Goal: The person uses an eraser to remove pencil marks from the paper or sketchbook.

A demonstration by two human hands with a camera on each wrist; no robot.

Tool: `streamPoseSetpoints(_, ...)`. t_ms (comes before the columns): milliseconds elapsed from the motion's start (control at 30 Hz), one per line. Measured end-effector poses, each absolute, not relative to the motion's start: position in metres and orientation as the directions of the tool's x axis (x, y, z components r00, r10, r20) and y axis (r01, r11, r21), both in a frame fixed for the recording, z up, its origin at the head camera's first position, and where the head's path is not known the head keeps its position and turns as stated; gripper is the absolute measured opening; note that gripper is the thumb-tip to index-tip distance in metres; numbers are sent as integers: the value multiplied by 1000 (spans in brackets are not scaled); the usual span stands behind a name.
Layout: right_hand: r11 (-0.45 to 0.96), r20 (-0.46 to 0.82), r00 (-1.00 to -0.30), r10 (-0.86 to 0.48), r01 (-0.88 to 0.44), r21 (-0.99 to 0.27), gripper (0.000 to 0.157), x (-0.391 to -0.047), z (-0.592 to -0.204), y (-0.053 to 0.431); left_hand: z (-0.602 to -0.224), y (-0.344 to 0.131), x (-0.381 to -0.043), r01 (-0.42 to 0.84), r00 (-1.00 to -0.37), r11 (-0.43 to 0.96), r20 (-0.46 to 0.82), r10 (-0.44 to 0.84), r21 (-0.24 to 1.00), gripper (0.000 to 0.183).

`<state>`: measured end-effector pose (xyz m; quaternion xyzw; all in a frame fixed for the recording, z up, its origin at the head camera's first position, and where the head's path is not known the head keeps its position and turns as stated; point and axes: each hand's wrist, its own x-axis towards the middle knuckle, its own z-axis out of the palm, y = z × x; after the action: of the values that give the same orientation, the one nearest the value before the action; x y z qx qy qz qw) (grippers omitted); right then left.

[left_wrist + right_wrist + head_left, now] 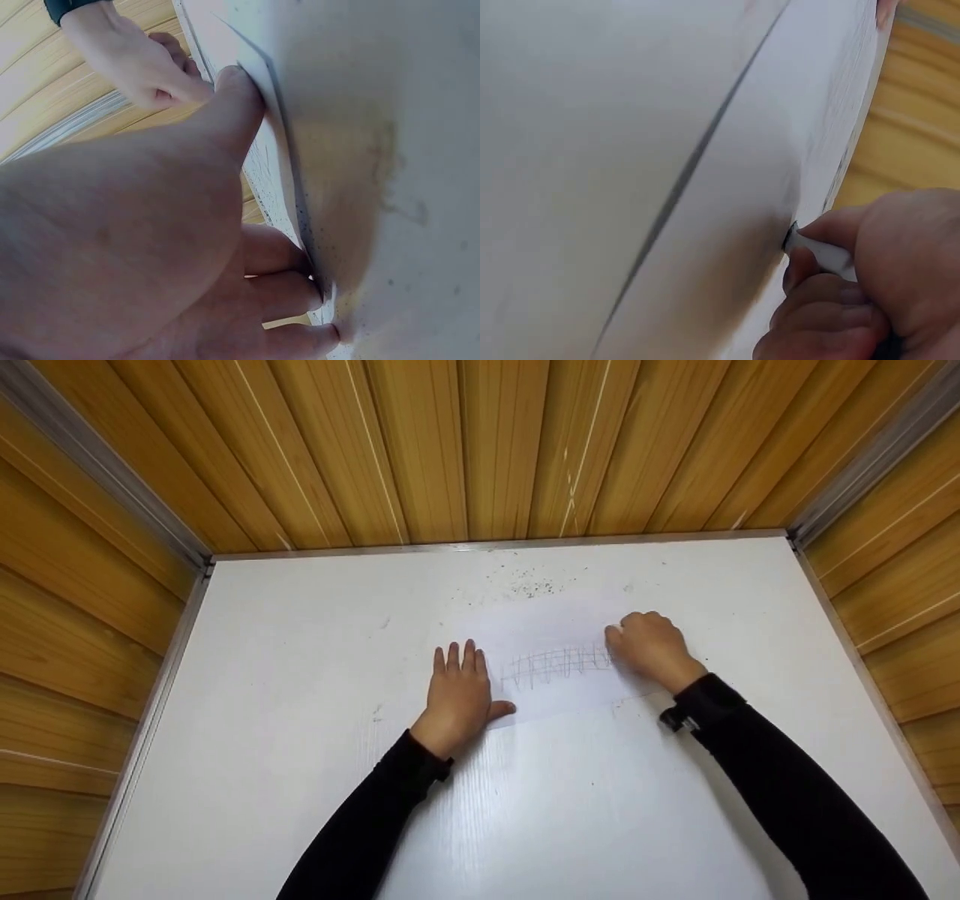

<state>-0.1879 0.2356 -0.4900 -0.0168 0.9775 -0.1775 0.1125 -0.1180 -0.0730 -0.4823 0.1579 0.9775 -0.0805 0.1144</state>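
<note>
A white sheet of paper (547, 622) lies on the white table, with a band of crossed pencil lines (555, 662) across its middle. My left hand (459, 697) rests flat on the paper's left edge, fingers straight and thumb spread to the side. At the right end of the pencil lines, my right hand (652, 646) has its fingers curled. In the right wrist view it pinches a whitish eraser (826, 255), whose darkened tip meets the paper. The head view hides the eraser behind the fingers.
Dark crumbs (532, 585) are scattered on the table beyond the paper's far edge. Wood-plank walls (495, 450) with metal edging (461, 546) enclose the white tabletop (285, 675) at the back and both sides.
</note>
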Motion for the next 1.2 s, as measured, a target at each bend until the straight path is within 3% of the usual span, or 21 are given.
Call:
streamPoseSetpoints(200, 947, -242, -966, -87, -5, -321, 54, -188, -484, 248, -485, -70, -118, 326, -926, 935, -245, 287, -139, 115)
streamPoseSetpoints(367, 931, -246, -965, -93, 3, -366, 52, -188, -481, 235, -488, -68, -119, 335, -923, 931, -248, 293, -145, 116)
streamPoseSetpoints(600, 902, -237, -959, -157, -41, -430, 51, -182, -478, 171, -488, -65, -122, 339, -925, 929, -233, 301, -145, 115)
streamPoseSetpoints(900, 908, -215, -932, -292, -199, -368, 48, -180, -486, 95, -490, -66, -121, 346, -923, 930, -222, 314, -123, 113)
streamPoseSetpoints(1200, 912, -153, -958, -244, -173, -372, 44, -180, -499, 121, -488, -66, -121, 325, -930, 940, -218, 297, -104, 113)
